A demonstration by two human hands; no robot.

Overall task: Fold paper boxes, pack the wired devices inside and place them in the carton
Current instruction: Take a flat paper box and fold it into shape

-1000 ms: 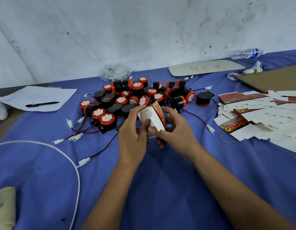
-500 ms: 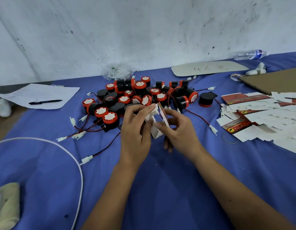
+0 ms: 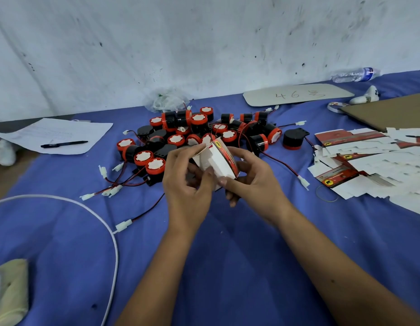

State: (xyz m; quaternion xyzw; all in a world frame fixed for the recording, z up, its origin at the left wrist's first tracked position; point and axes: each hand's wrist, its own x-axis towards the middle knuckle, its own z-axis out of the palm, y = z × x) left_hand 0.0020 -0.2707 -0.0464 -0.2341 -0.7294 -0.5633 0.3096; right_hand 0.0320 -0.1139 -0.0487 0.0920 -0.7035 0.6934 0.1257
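Both hands hold one small paper box [image 3: 217,161] up off the blue cloth [image 3: 228,267]. The left hand [image 3: 187,184] pinches its white side and the right hand [image 3: 253,182] curls round its red edge, likely so the flaps can be pushed into shape. The box looks half folded, with nothing inside yet. Just behind the hands lies the pile of wired devices [image 3: 195,135], wires trailing out beside the hands. Out to the right are the flat boxes [image 3: 369,165], with brown cardboard [image 3: 392,111] behind them.

Dim, soft light; perhaps edge-warped.
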